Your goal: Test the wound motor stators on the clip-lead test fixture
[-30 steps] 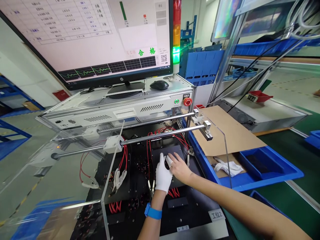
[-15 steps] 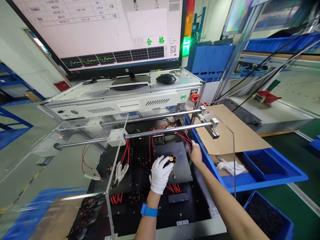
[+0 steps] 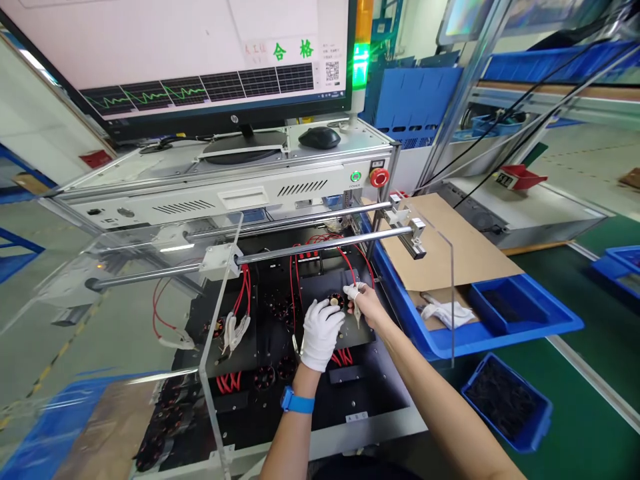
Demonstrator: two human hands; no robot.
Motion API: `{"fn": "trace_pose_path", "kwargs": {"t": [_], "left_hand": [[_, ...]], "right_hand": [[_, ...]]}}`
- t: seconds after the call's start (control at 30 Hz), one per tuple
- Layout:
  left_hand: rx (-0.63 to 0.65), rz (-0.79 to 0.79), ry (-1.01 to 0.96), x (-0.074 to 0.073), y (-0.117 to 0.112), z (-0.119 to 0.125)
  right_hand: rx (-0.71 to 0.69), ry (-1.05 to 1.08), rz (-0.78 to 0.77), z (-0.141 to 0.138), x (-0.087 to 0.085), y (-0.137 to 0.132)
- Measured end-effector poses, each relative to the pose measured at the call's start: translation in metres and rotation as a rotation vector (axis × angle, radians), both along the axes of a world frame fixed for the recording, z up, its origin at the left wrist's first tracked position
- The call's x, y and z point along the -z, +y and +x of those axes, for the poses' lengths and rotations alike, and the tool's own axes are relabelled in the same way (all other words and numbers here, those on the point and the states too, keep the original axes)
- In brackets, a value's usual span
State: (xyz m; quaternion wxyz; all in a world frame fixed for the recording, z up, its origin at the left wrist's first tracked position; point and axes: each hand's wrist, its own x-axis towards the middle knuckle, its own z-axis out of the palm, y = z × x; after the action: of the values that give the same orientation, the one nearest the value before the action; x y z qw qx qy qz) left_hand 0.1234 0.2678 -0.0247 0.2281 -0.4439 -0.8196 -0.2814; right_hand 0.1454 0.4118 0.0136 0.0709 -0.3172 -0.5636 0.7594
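Note:
A small round motor stator (image 3: 336,302) with a brass-coloured centre sits on the black raised plate (image 3: 313,285). My left hand (image 3: 321,335), in a white glove, has its fingers curled against the stator's near left edge; the fingertips are partly hidden. Just right of the stator, my right hand (image 3: 365,303), with white covers on some fingers, pinches a test clip (image 3: 357,315) with a pale sleeve. Its jaws point down toward the plate, and a red wire (image 3: 349,259) runs up from it. Whether the clip touches a stator lead I cannot tell.
Other test clips (image 3: 235,332) hang left, behind a transparent cover (image 3: 213,320). Steel rods (image 3: 325,245) cross above the fixture. More stators (image 3: 264,378) lie on the black base. A monitor (image 3: 200,60) stands behind. Blue trays (image 3: 520,320) and a white glove (image 3: 447,312) are at right.
My right hand has moved left from the plate's right edge to beside the stator, bringing a test clip with it. My left hand stays at the stator. The view has shifted slightly.

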Motion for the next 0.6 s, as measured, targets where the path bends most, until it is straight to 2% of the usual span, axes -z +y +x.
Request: {"fn": "trace_pose_path", "kwargs": {"t": [0.13,0.23,0.4,0.6], "left_hand": [[0.052,0.009,0.024,0.006,-0.010,-0.001],[0.039,-0.003,-0.048,0.002,-0.012,0.001],[0.037,0.039,-0.217,-0.008,-0.001,0.008],[0.015,-0.013,-0.264,-0.017,0.014,0.014]], "right_hand": [[0.022,0.005,-0.073,0.000,0.004,0.002],[0.019,0.023,-0.110,0.000,0.004,0.002],[0.031,0.045,-0.105,-0.005,0.002,0.000],[0.113,0.079,-0.111,-0.011,-0.001,-0.001]]}}
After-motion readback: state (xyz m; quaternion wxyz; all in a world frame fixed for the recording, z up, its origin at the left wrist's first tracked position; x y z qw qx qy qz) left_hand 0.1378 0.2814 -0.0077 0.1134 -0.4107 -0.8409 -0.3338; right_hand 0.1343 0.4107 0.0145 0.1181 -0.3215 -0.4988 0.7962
